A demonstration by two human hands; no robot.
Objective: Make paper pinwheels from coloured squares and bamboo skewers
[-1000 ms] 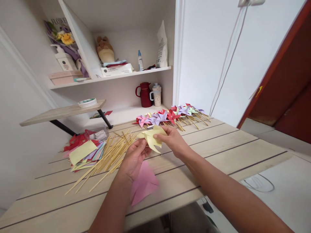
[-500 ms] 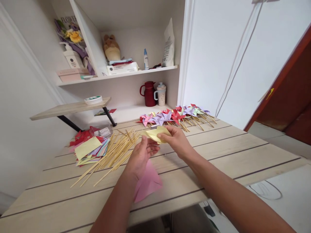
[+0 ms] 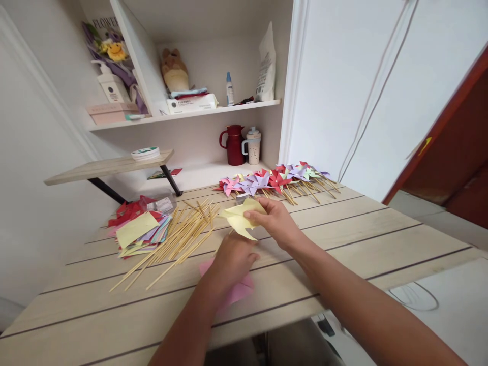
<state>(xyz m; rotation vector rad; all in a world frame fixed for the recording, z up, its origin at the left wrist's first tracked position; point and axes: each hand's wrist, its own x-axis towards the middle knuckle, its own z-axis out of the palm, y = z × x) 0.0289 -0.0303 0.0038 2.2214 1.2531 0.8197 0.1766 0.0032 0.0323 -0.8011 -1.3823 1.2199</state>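
Note:
My right hand (image 3: pixel 270 218) pinches a piece of yellow paper (image 3: pixel 240 217) above the table. The paper is cut and partly folded over, with a curved point hanging down. My left hand (image 3: pixel 234 259) is just below it, back of the hand up, thumb to the right. Its fingers are curled and mostly hidden, so I cannot see whether they hold anything. Beneath my left hand and wrist lies a pink paper square (image 3: pixel 242 291), partly covered. Thin wooden sticks (image 3: pixel 183 239) lie in a loose heap to the left.
Finished paper pinwheels (image 3: pixel 259 181) on sticks lie in a row at the back. Coloured paper sheets (image 3: pixel 137 230) are stacked at the left by a clear plastic box (image 3: pixel 163 204). A small raised shelf (image 3: pixel 110 168), a red jug (image 3: pixel 234 146) and a cup (image 3: pixel 253 146) stand behind.
My left hand has let go of the yellow paper, turned over and moved down toward the table. The paper has opened out somewhat in my right hand, which stays nearly in place.

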